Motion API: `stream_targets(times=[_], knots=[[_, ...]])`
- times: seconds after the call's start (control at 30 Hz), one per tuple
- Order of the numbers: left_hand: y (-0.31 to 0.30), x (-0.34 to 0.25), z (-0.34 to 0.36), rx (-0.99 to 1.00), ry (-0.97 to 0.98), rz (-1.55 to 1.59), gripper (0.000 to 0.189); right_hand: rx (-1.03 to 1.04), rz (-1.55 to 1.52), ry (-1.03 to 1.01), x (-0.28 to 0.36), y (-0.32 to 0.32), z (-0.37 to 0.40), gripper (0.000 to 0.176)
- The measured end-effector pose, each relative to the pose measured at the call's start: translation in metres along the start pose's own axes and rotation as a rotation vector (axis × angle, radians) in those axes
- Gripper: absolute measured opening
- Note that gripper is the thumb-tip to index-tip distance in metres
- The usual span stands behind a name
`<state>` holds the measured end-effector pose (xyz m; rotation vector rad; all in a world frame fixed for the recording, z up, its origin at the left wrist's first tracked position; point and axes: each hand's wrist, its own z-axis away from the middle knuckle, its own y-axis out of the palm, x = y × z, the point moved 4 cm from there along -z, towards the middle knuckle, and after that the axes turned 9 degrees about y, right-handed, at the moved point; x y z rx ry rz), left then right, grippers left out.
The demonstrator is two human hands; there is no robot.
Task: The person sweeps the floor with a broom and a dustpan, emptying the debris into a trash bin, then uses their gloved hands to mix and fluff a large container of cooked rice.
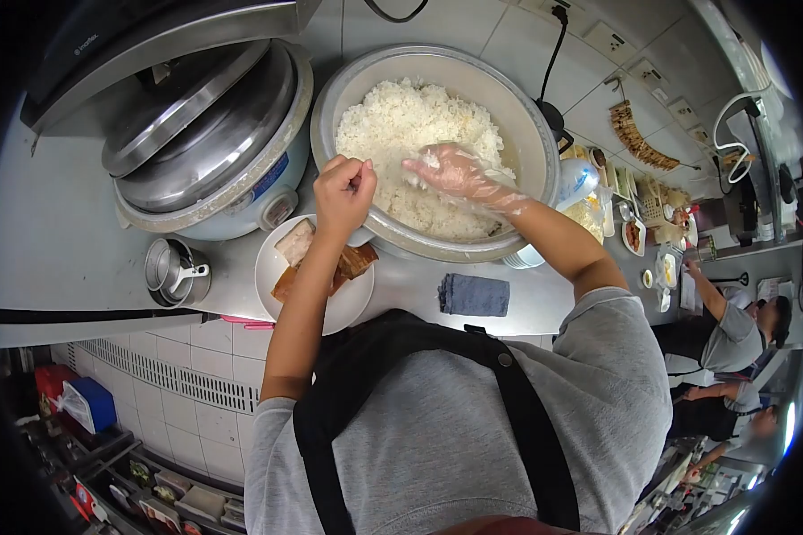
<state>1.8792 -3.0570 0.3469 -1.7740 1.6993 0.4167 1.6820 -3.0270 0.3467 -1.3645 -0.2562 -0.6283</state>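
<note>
My right hand (462, 175), in a clear plastic glove with rice grains stuck to it, is over the cooked white rice (401, 111) in a large round pot (526, 116). Its fingers stretch toward the left, slightly bent. My bare left hand (346, 194) is closed in a fist at the pot's near left rim; whatever it may hold is hidden. Below my left forearm, a white plate (348, 308) carries chunks of brown, glazed meat (357, 260) and a pale block (295, 242). The forearm covers part of the plate.
Left of the pot stands a large cooker (281, 160) with metal lids (232, 134) leaning on top. Metal cups (165, 267) and a folded dark cloth (475, 295) lie on the counter. Food containers (633, 234) line the right, where two other people (727, 334) stand.
</note>
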Motion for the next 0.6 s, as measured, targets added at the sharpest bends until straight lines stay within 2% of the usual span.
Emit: stream_targets(times=[0.07, 0.1, 0.17, 0.2, 0.27, 0.4, 0.5, 0.57, 0.6], knots=[[0.000, 0.001, 0.000, 0.003, -0.006, -0.002, 0.023, 0.063, 0.354, 0.046, 0.006, -0.008, 0.007, 0.083], [0.000, 0.001, 0.001, 0.006, -0.001, -0.001, 0.023, 0.058, 0.350, 0.049, 0.002, -0.007, 0.008, 0.083], [0.001, 0.003, 0.001, -0.008, -0.003, 0.002, 0.023, -0.007, 0.650, -0.185, -0.002, 0.003, 0.009, 0.085], [0.001, 0.002, 0.001, -0.005, 0.003, 0.007, 0.023, -0.012, 0.649, -0.180, -0.007, 0.010, 0.011, 0.085], [0.001, 0.002, 0.001, -0.008, -0.011, 0.026, 0.024, 0.012, 0.797, -0.159, -0.017, 0.031, 0.014, 0.073], [0.000, -0.001, 0.000, 0.018, -0.010, 0.023, 0.024, 0.052, 0.711, -0.216, -0.058, 0.057, -0.035, 0.071], [0.000, -0.002, 0.000, 0.028, 0.008, -0.012, 0.024, 0.162, 0.586, -0.218, -0.070, 0.047, -0.059, 0.074], [0.000, -0.004, -0.001, 0.051, 0.018, -0.021, 0.025, 0.516, 0.253, -0.056, -0.072, 0.040, -0.065, 0.073], [-0.001, -0.004, -0.004, 0.042, 0.020, -0.025, 0.025, 0.515, 0.261, -0.063, -0.066, 0.036, -0.066, 0.073]])
